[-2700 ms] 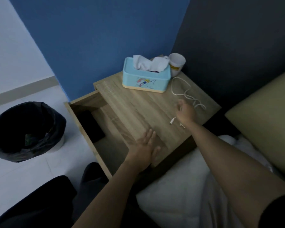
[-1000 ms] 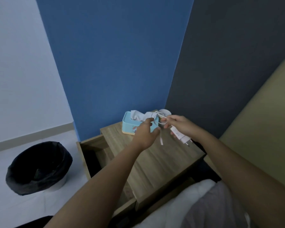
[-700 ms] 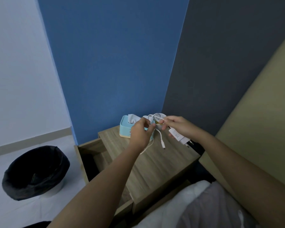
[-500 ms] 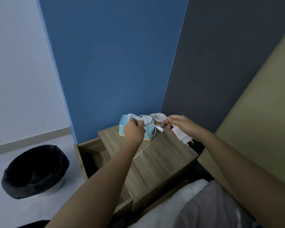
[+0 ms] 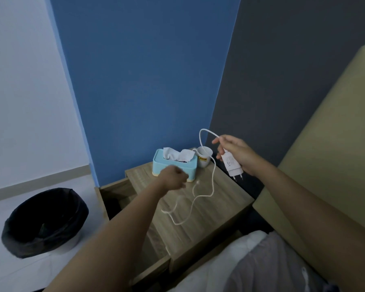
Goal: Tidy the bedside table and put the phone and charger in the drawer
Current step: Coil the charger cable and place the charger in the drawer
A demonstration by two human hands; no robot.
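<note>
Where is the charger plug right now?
In the head view it is right of centre, held in the right hand: the charger plug hangs above the bedside table's right edge, beside the white cup.

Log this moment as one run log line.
right hand: holds charger | left hand: fist, on cable | drawer: open

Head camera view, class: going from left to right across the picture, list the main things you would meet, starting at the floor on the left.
Black bin → open drawer → left hand → white cup → charger plug in the right hand → beige headboard.
</note>
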